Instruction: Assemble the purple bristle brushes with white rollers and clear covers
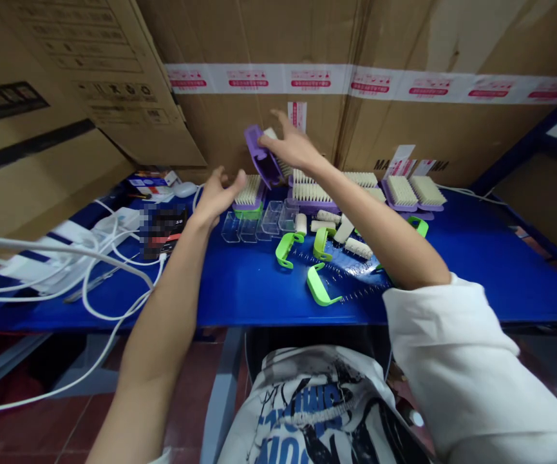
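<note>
My right hand (293, 143) holds a purple-backed brush (261, 156) with pale bristles, tilted above the back of the blue table. Below and to its left, my left hand (217, 196) has its thumb and fingers apart, beside a bristle-up brush (248, 191) with a purple rim and green underside. Whether the left fingertips touch that brush is unclear. Several purple brushes with cream bristles (311, 192) stand behind my right forearm, and two more (402, 191) lie to the right. Small clear plastic boxes (250, 227) sit just in front of the left brush.
Green handles (317, 285), cream rollers (357, 248) and thin spiral pieces (362, 291) lie mid-table. White cables (102, 303), a dark phone-like item (165, 232) and a white mouse (184, 189) are at the left. Cardboard (259, 38) walls the back; the blue table (254, 296) has its front edge near me.
</note>
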The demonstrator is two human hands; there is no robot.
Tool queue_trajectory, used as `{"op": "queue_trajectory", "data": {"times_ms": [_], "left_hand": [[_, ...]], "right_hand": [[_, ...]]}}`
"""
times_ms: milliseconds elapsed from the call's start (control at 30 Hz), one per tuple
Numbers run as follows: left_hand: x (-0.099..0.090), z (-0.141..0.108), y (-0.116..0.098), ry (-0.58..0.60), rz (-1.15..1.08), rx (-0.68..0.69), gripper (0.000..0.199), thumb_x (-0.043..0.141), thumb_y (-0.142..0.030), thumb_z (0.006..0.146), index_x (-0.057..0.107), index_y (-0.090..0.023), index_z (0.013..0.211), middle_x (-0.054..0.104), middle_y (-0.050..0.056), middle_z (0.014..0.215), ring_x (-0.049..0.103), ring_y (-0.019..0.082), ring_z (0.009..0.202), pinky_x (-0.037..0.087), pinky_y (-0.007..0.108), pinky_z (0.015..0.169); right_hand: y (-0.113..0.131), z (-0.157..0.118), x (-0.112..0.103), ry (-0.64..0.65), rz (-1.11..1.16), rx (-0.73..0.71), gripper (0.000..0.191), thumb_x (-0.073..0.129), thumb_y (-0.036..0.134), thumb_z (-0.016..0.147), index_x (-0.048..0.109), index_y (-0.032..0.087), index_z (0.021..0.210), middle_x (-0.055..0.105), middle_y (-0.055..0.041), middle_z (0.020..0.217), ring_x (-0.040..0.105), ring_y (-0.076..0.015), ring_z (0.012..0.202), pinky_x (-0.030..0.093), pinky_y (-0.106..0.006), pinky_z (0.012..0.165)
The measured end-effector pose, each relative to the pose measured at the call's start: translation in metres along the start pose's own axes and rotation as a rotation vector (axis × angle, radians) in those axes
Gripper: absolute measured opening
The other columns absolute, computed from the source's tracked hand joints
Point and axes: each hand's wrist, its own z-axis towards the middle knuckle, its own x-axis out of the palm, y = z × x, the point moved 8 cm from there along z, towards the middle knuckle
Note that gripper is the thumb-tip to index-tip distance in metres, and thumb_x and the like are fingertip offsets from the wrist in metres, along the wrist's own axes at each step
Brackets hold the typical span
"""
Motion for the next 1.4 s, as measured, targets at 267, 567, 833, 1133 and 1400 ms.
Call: {"op": "queue_trajectory", "data": {"times_ms": [267, 567, 833, 1133, 1400], "left_hand": [[0.066, -0.051, -0.096, 0.248, -0.494, 0.314, 0.099, 0.109, -0.072, 0.068, 0.070, -0.036, 0.151, 0.072, 0.010, 0.155, 0.068, 0.042, 0.151, 0.061, 0.053, 0.123], [0.075, -0.072, -0.106, 0.333, -0.561, 0.221, 0.092, 0.119, -0.032, 0.050, 0.076, -0.025, 0.131, 0.078, 0.008, 0.134, 0.075, 0.038, 0.135, 0.065, 0.048, 0.117], [0.091, -0.085, -0.105, 0.332, -0.613, 0.071, 0.059, 0.107, -0.029, 0.063, 0.080, -0.031, 0.115, 0.084, 0.002, 0.120, 0.070, 0.041, 0.144, 0.059, 0.058, 0.128], [0.092, -0.080, -0.096, 0.292, -0.641, 0.035, 0.049, 0.089, -0.034, 0.072, 0.076, -0.022, 0.118, 0.087, 0.011, 0.116, 0.074, 0.045, 0.145, 0.064, 0.059, 0.123], [0.094, -0.086, -0.104, 0.245, -0.691, 0.023, 0.047, 0.084, -0.035, 0.076, 0.077, -0.024, 0.121, 0.089, 0.009, 0.116, 0.077, 0.040, 0.143, 0.066, 0.054, 0.124]], "right_hand": [[0.025, -0.117, -0.058, 0.043, -0.128, -0.556, 0.114, 0.076, 0.094, 0.092, 0.043, 0.034, 0.183, 0.058, -0.0148, 0.175, 0.062, -0.0446, 0.154, 0.059, -0.065, 0.129], [-0.058, -0.256, -0.136, 0.184, -0.120, -0.455, 0.066, 0.089, 0.068, 0.097, 0.077, 0.041, 0.156, 0.081, -0.0095, 0.144, 0.077, -0.0362, 0.135, 0.064, -0.060, 0.121], [-0.117, -0.338, -0.118, 0.411, -0.171, -0.228, 0.064, 0.092, 0.059, 0.097, 0.079, 0.041, 0.156, 0.072, -0.0072, 0.169, 0.072, -0.0412, 0.132, 0.061, -0.072, 0.118], [-0.150, -0.350, -0.186, 0.083, 0.192, -0.019, 0.061, 0.100, 0.062, 0.084, 0.081, 0.061, 0.143, 0.080, -0.0085, 0.154, 0.079, -0.0443, 0.139, 0.068, -0.066, 0.116], [-0.117, -0.247, -0.178, -0.086, 0.334, -0.152, 0.076, 0.111, 0.050, 0.072, 0.080, 0.042, 0.141, 0.078, -0.0064, 0.155, 0.073, -0.0414, 0.149, 0.056, -0.067, 0.135]]}}
